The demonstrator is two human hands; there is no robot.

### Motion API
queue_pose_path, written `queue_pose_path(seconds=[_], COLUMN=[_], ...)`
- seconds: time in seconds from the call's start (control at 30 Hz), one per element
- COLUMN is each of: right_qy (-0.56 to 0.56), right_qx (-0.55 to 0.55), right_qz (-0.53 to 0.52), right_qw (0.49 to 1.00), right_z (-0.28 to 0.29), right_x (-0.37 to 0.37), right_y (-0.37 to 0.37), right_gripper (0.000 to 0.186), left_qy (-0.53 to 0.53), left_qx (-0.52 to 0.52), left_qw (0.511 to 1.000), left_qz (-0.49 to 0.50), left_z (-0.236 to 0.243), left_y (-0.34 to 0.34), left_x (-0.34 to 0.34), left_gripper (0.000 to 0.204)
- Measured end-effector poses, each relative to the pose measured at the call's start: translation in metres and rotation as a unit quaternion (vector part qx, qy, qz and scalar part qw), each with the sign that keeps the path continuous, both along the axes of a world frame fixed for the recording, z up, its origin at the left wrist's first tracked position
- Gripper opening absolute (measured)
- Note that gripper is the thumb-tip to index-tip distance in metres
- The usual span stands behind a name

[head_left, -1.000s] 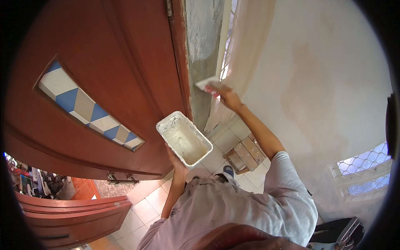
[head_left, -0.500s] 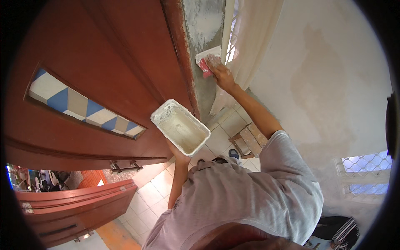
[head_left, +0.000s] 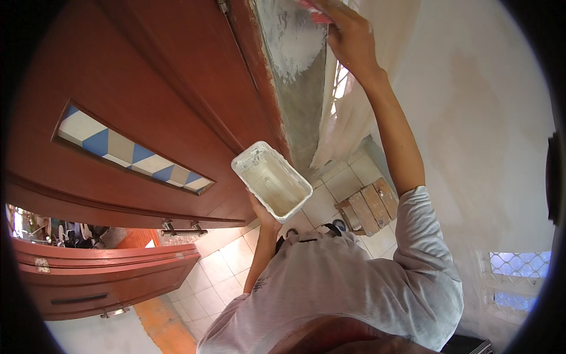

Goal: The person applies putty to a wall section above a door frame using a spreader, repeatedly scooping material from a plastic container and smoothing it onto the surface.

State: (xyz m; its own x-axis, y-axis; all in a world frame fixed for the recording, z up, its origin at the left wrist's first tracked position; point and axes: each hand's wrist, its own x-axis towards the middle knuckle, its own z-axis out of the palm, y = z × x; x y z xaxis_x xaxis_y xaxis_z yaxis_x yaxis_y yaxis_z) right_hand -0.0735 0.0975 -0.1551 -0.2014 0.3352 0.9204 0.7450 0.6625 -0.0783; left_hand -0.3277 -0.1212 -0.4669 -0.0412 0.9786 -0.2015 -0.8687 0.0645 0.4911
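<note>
My left hand [head_left: 265, 213] supports a white rectangular plastic tub [head_left: 250, 163] from its near side and underneath, so most of its fingers are hidden. Whitish putty coats the tub's walls and bottom. High up at the top edge, my raised right hand [head_left: 352, 41] grips a putty knife with a red handle [head_left: 317, 9]; its blade is cut off by the picture edge. It is at the narrow grey wall strip [head_left: 300, 112] beside the door frame. White putty [head_left: 290, 44] is smeared over the strip's upper part, while bare grey shows lower down.
A reddish-brown wooden door [head_left: 147, 76] with a patterned inset fills the left. Pale curtain cloth [head_left: 351, 127] hangs over a grilled window right of the strip. A small wooden stool [head_left: 370, 209] stands on the tiled floor [head_left: 209, 271]. A lower door leaf [head_left: 112, 283] lies left.
My right hand has moved up the wall strip with the putty knife, to the top edge. The tub stays in my left hand, slightly further right in the picture as the view shifted.
</note>
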Motion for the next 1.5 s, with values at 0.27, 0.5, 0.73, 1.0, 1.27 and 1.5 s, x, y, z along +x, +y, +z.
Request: queue_pose_path(seconds=[0.27,0.5,0.73,1.0,1.27,1.5], right_qy=[-0.033,-0.038,0.022,-0.072,-0.077,0.052], right_qx=[-0.138,-0.276,0.035,0.015,-0.344,-0.032], right_qz=[0.042,0.078,0.063,0.011,0.011,0.032], right_qw=[0.989,0.957,0.997,0.997,0.936,0.998], right_z=[-0.224,-0.29,0.04,-0.066,-0.319,-0.101], right_x=[-0.019,0.008,0.012,-0.025,0.001,-0.014], right_y=[-0.003,-0.034,-0.009,0.018,-0.048,-0.039], right_gripper=[0.072,0.082,0.077,0.073,0.068,0.065], left_qy=[0.0,-0.007,-0.046,-0.061,-0.023,-0.061], left_qx=[-0.009,0.015,0.035,0.019,0.022,0.02], left_qw=[0.999,1.0,0.998,0.998,0.999,0.994], left_qz=[0.037,0.023,0.008,0.001,-0.018,-0.089], left_z=[0.005,-0.005,0.002,-0.011,-0.011,-0.035], left_y=[0.001,-0.003,0.008,0.013,0.006,0.022], left_x=[0.021,0.015,0.021,0.013,-0.018,-0.047], left_gripper=[0.071,0.071,0.073,0.076,0.077,0.079])
